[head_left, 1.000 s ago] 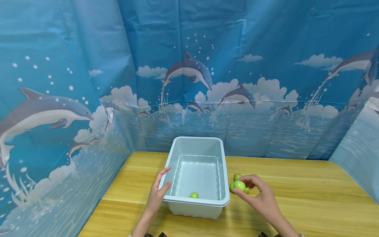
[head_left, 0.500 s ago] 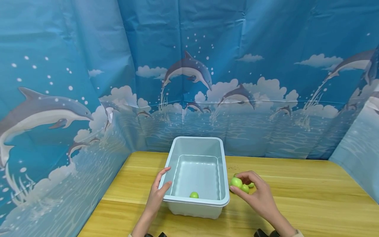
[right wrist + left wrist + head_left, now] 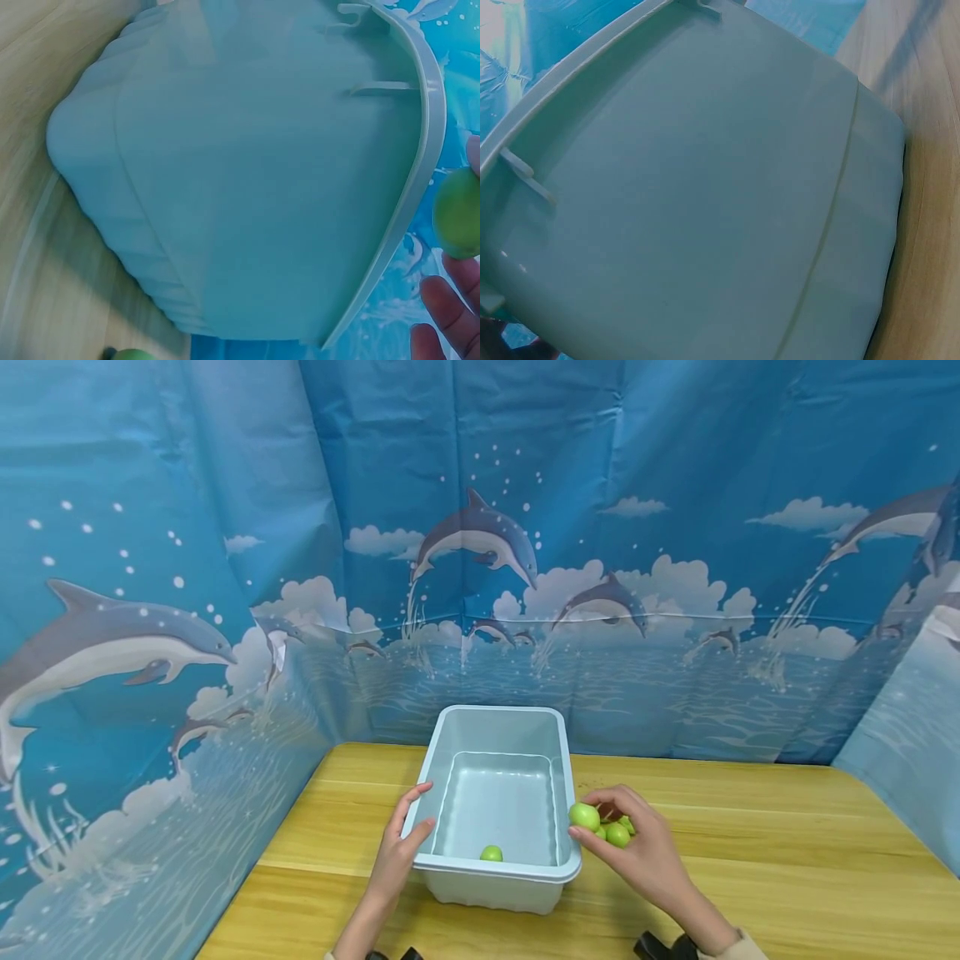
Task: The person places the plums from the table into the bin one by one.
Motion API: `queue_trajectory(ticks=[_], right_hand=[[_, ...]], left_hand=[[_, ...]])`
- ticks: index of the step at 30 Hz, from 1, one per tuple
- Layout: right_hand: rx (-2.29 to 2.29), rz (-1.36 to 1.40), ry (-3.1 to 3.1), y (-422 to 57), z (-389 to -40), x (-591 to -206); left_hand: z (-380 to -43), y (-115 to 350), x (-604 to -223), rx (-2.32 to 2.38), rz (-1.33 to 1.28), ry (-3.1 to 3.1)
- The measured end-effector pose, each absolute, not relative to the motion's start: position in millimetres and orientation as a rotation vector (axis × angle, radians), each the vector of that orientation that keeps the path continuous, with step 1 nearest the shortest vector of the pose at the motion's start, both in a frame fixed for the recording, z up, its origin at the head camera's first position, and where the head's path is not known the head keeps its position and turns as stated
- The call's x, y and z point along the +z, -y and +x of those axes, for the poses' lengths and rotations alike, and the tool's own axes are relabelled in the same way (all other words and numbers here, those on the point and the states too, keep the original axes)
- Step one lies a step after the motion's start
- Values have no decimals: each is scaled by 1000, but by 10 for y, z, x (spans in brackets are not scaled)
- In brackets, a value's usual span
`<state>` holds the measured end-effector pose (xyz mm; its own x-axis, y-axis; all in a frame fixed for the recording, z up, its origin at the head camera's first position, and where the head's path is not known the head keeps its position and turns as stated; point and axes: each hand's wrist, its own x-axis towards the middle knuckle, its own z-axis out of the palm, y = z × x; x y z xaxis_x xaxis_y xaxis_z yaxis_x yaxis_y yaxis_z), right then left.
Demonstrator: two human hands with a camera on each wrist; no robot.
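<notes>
A pale grey-blue plastic tub [image 3: 498, 810] stands on the wooden table, with a small round green fruit [image 3: 491, 853] lying in its near end. At the tub's left rim my left hand [image 3: 397, 847] grips, thumb and forefinger over the edge. My right hand [image 3: 648, 852] pinches another green fruit [image 3: 584, 816] between thumb and fingers, right at the tub's right rim. The right wrist view has this held fruit [image 3: 457, 214] just outside the rim. Several more green fruits [image 3: 618, 835] lie on the table under the right hand, partly hidden by it.
The yellow wood-grain table [image 3: 750, 852] extends to the right of the tub. A blue dolphin-print sheet [image 3: 480, 677] hangs behind the table and along both sides. In the right wrist view, one fruit [image 3: 133, 354] shows at the bottom edge.
My right hand has carried the pinched green fruit left, from over the other fruits to the tub's right rim. More of the loose fruits now show. The left hand and tub stay put.
</notes>
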<state>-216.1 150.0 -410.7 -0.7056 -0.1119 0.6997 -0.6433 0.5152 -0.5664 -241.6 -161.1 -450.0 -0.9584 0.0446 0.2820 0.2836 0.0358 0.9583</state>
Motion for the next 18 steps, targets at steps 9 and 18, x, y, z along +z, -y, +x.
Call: queue_trajectory(ticks=[9, 18], right_hand=[[1125, 685, 2155, -1418, -2168, -4010], [1144, 717, 2192, -1424, -2302, -4123]], left_hand=[[-2423, 1608, -4497, -2026, -340, 2132], [-2420, 1602, -4495, -2025, -327, 2143]])
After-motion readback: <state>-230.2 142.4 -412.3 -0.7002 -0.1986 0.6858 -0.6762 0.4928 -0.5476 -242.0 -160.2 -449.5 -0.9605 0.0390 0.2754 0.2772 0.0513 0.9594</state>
